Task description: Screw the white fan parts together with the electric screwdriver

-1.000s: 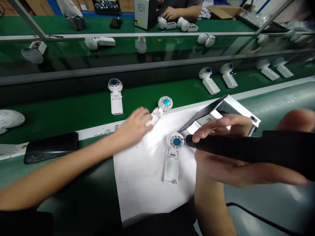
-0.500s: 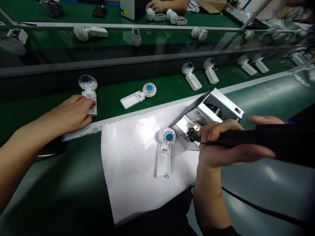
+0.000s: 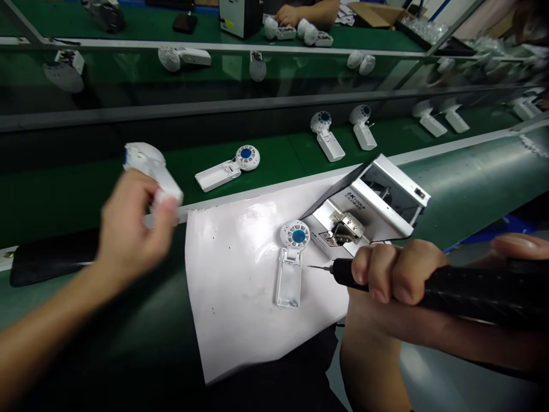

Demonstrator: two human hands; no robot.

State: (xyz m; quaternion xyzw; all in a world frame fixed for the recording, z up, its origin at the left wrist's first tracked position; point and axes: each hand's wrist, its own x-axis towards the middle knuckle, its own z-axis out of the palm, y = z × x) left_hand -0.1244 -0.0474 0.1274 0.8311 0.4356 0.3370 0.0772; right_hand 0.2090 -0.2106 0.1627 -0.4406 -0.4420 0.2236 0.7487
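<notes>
My left hand [image 3: 135, 229] is closed around the handle of a white handheld fan [image 3: 156, 166], lifted and turned over at the belt's near edge. In my right hand [image 3: 398, 272] is a black electric screwdriver [image 3: 450, 292], its thin bit pointing left. Just left of that bit, a second handheld fan [image 3: 289, 277] lies on the white sheet [image 3: 231, 320], its handle shell uncovered and its round head toward the back. Behind the screwdriver stands a silver screw feeder [image 3: 355, 209], apart from the bit.
Another handheld fan [image 3: 227, 171] lies on the green conveyor belt [image 3: 278, 146], with several more farther right. A dark flat object [image 3: 51, 257] lies at the left by the belt's edge. Across the line, a co-worker's hand [image 3: 289, 14] is among fan parts.
My left hand has lifted the fan off the belt and turned it over. My right hand has drawn the screwdriver back from the screw feeder, so its bit now shows near the fan on the sheet.
</notes>
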